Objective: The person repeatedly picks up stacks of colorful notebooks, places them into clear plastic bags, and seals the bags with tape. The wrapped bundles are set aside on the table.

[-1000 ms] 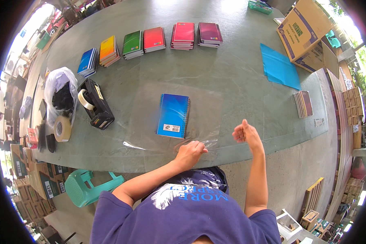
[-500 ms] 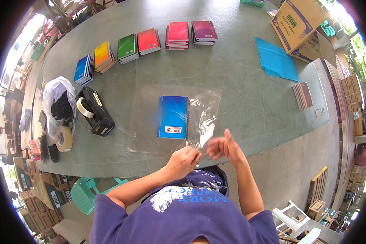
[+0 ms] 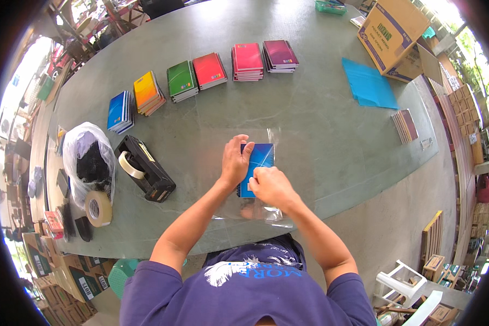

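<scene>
A blue spiral notebook (image 3: 262, 154) lies on a clear plastic sheet (image 3: 296, 187) at the middle of the table, its near part partly covered by my hands. My left hand (image 3: 236, 163) rests along the notebook's left side, fingers stretched out and thumb over the cover. On the lower right of the cover, my right hand (image 3: 270, 186) is closed with the fingers curled under. What those fingers pinch, if anything, is hidden. Shiny creases of the plastic show near the table's front edge.
Notebook stacks stand in an arc: blue (image 3: 118, 111), yellow (image 3: 146, 91), green (image 3: 180, 79), red (image 3: 208, 69), pink-red (image 3: 248, 60), purple (image 3: 280, 54). Left are a tape dispenser (image 3: 146, 171), tape roll (image 3: 99, 209) and plastic bag (image 3: 73, 155). Right are blue sheets (image 3: 369, 84), a carton (image 3: 391, 35) and small notebooks (image 3: 405, 126).
My left hand has gone from pinching the plastic at the near edge to lying on the notebook's left side. My right hand has moved from the air onto the cover and closed. The view has shifted slightly.
</scene>
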A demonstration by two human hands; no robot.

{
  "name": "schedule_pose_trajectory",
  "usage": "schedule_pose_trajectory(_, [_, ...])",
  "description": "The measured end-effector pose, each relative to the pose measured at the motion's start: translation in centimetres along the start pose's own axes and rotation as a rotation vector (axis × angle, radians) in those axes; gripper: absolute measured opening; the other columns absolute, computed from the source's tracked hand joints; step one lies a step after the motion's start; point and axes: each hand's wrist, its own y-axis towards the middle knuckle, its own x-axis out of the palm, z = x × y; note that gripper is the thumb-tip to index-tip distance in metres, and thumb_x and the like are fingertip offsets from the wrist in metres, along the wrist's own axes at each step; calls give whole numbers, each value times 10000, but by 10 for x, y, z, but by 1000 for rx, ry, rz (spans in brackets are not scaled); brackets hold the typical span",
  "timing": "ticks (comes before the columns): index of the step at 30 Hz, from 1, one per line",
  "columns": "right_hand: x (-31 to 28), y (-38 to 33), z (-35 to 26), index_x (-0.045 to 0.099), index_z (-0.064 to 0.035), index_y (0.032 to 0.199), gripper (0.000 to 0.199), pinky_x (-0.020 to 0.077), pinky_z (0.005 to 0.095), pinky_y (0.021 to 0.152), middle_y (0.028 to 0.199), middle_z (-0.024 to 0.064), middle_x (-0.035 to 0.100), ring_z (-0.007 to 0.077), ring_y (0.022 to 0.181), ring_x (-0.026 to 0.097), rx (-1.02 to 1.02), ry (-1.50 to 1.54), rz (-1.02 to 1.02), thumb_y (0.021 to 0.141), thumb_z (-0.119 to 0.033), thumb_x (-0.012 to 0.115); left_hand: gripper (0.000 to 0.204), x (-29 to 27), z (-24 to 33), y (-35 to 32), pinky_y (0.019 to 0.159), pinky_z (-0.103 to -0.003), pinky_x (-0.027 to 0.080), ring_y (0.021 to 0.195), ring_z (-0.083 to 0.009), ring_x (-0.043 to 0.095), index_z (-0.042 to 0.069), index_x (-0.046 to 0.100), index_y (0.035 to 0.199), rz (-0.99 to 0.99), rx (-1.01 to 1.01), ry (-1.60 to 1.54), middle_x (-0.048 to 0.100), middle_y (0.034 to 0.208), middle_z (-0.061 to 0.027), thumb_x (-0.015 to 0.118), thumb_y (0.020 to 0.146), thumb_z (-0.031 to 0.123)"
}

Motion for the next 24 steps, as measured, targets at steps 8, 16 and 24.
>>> schedule_pose_trajectory(8, [27,0,-10,576,2,875,251,520,441,681,803,202,654,364,772,648,130,-167,52,847,-232,492,346,-23,26,17,838,-360,390,960,-292,501,74,562,1045,-51,350,401,556,921,-126,602,848,355])
schedule_pose_trajectory(16, [63,-17,-13,527,-16,1056,254,502,426,568,730,172,631,335,640,628,-1,-40,512,859,-175,515,418,7,0,147,731,-422,490,807,-345,595,78,591,1085,-101,226,117,625,923,-141,621,671,36])
schedule_pose_trajectory(24, [15,-6,-15,543,-50,1118,345,482,404,721,962,139,616,272,904,601,62,-285,107,795,-156,603,233,43,2,139,654,-375,472,710,-263,599,67,594,977,-981,394,-39,629,783,-112,578,749,25])
